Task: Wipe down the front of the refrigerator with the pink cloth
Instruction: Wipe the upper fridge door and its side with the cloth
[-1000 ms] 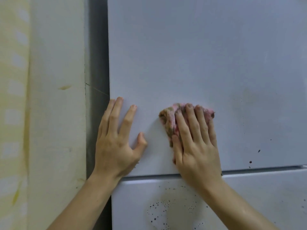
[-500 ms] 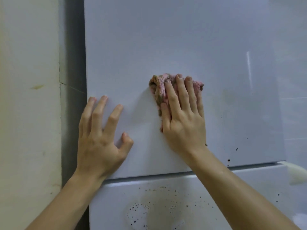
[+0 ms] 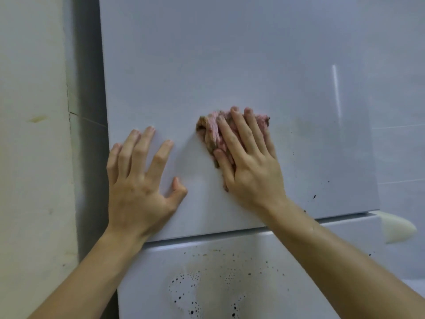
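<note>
The white refrigerator front fills the view; its upper door (image 3: 230,54) ends at a seam above the lower door (image 3: 310,261). A crumpled pink cloth (image 3: 210,132), browned at its left edge, lies flat against the upper door. My right hand (image 3: 248,157) presses on it with fingers spread over the cloth. My left hand (image 3: 140,180) rests flat on the door's lower left corner, fingers apart, holding nothing. Most of the cloth is hidden under my right hand.
Dark specks and a brownish stain (image 3: 207,284) mark the lower door, and a few specks (image 3: 314,196) dot the upper door's right side. A cream wall (image 3: 32,157) stands left, past a dark gap (image 3: 89,157). A pale handle-like part (image 3: 395,229) sticks out at right.
My right hand slid the cloth up the door, from just above the seam to higher on the panel. The left hand stayed at the left edge. The view shifted right.
</note>
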The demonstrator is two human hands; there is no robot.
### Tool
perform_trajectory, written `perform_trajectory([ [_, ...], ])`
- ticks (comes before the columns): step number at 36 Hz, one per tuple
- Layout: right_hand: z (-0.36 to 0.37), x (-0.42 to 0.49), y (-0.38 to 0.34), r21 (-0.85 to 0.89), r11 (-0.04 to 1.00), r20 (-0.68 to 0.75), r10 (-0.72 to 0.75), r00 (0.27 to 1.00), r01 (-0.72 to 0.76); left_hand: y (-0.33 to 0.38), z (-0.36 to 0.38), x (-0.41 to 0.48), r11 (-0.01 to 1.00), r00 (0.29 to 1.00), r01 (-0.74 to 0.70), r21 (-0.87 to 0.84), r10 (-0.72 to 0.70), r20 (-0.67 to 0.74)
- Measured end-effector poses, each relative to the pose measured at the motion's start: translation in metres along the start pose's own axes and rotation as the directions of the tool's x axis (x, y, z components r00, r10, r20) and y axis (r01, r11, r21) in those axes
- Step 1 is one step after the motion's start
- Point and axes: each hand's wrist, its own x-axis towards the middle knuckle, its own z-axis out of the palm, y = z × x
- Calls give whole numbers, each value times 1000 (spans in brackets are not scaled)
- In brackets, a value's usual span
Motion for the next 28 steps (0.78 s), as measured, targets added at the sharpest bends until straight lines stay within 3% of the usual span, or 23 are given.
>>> perform_trajectory([
  [9, 3, 17, 3, -3, 998, -66, 62, 996, -63, 13, 2, -4, 999, 999, 46, -7, -46, -10],
  [14, -10, -36, -5, 124, 986, -7, 113, 994, -111, 31, 2, -14, 997, 998, 64, -35, -63, 4],
  [20, -21, -68, 3, 75, 997, 93, 12, 996, -19, 40, 2, -13, 991, 993, 118, -58, -117, 16],
  [28, -1, 28, 24, 40, 998, -73, 57, 996, -54, 43, 1, -8, 992, 993, 106, -63, -102, 54],
])
